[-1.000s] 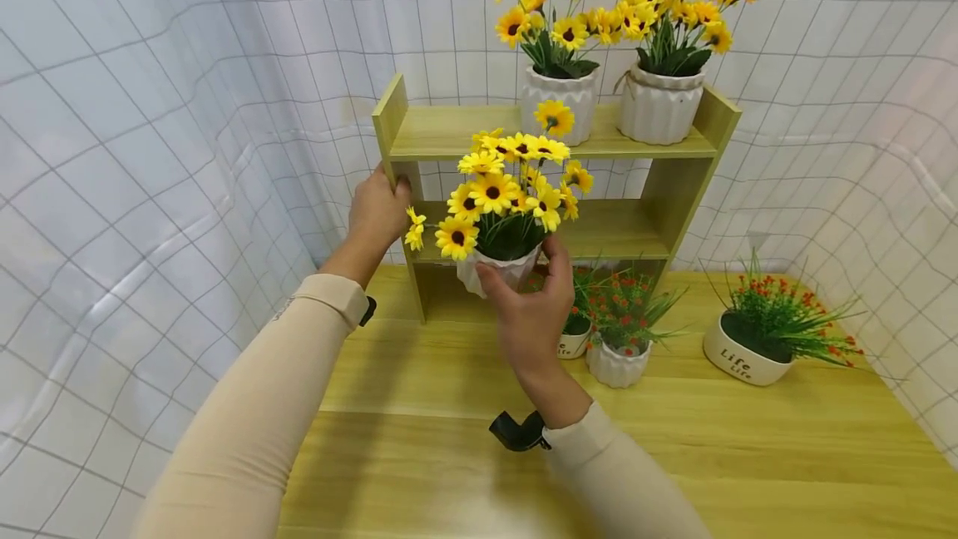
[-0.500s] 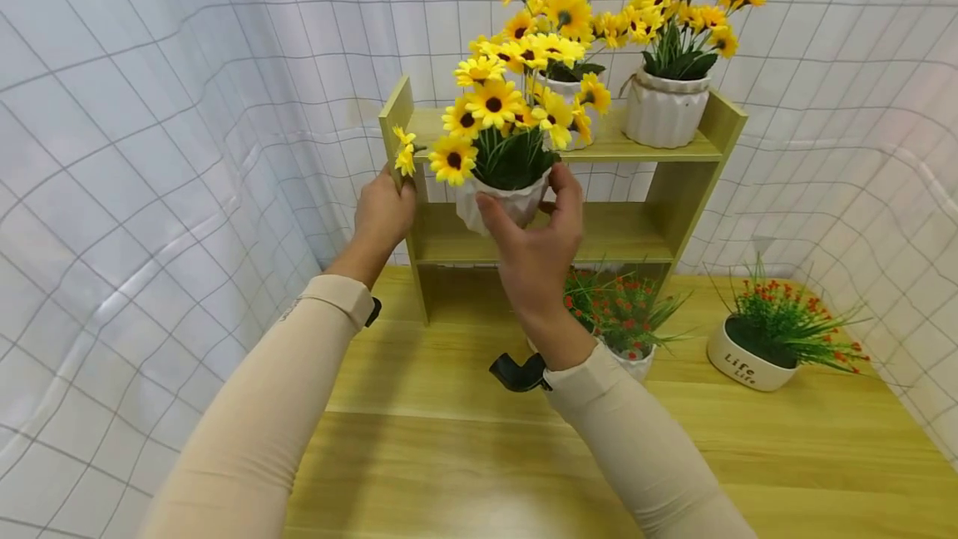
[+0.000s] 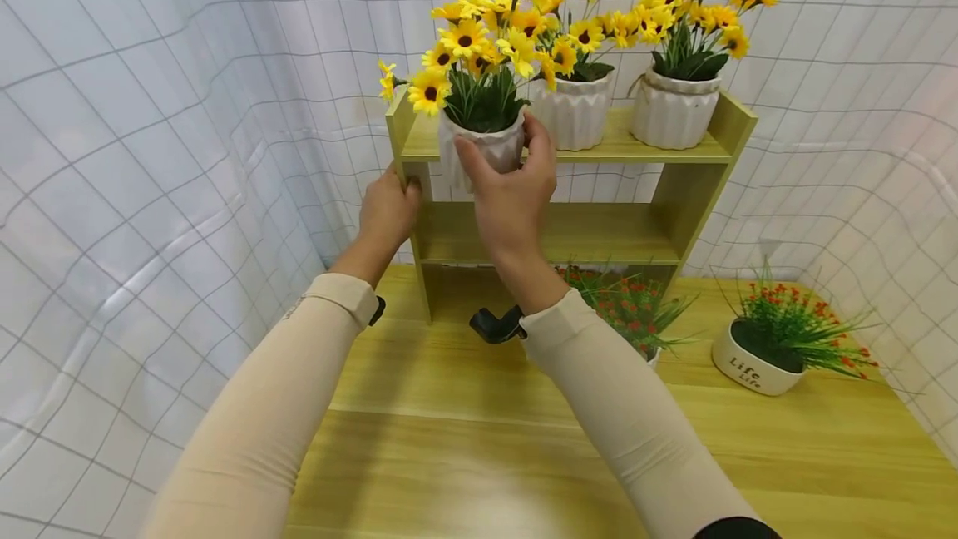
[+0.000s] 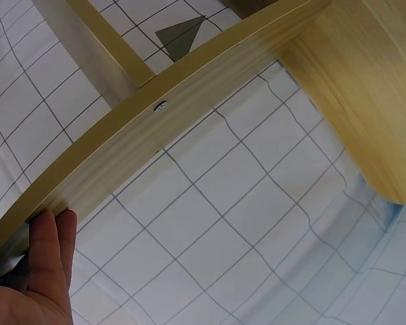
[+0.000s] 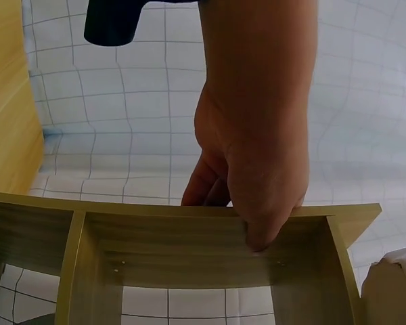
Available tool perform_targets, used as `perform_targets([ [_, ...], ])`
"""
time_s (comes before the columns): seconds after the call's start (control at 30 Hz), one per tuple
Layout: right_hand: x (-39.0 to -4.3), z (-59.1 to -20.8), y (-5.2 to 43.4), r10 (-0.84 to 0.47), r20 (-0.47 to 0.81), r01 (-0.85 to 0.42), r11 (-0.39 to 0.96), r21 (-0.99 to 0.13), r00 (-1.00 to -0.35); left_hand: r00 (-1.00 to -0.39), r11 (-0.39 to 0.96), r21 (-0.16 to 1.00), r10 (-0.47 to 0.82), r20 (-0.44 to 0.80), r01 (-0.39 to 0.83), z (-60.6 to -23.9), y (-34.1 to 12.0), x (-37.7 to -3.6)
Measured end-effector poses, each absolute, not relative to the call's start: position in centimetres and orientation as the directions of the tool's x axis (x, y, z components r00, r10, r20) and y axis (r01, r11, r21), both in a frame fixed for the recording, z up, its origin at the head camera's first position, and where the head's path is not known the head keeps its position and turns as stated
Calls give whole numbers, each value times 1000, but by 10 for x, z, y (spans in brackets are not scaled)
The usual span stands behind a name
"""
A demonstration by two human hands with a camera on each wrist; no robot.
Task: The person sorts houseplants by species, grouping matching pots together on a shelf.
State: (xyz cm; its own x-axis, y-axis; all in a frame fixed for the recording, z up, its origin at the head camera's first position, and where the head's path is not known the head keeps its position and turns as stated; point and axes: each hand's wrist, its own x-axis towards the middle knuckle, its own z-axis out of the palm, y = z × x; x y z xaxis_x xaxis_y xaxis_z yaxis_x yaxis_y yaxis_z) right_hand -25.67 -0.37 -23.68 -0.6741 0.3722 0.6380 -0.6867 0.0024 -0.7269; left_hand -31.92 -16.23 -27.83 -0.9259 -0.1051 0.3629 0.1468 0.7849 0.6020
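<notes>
My right hand holds a ribbed white flowerpot of yellow artificial sunflowers. The thumb presses the front and fingers curl round the right side. In the head view, the pot overlaps the top board's front edge, at the left end of the wooden shelf. My left hand grips the shelf's left side panel below the top board. The left wrist view shows its fingers on the panel's outer face. In the right wrist view, this same left hand wraps over the panel, thumb inside.
Two similar sunflower pots, one in the middle and one at the right, stand on the top board. Red-flowered grass plants sit before the shelf, partly behind my right forearm. An oval white "Life" planter stands right on the table.
My right hand has lifted the sunflower pot from in front of the middle board to top-board height, then shifted it left. My left hand keeps its grip on the side panel.
</notes>
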Motion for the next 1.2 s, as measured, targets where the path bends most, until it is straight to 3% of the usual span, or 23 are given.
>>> perform_targets([
  [0.33,-286,-227,-10,388,619,-633,109,-766,-683,-917,770,611,-88,389,185,-277,-162,-321],
  [0.83,-312,-209,-12,348,499,-444,231,-866,-793,-936,777,618,-120,330,119,-278,-161,-321],
  [1.2,-317,-199,-12,336,453,-340,344,-875,-826,-930,776,616,-113,350,138,-278,-161,-320],
])
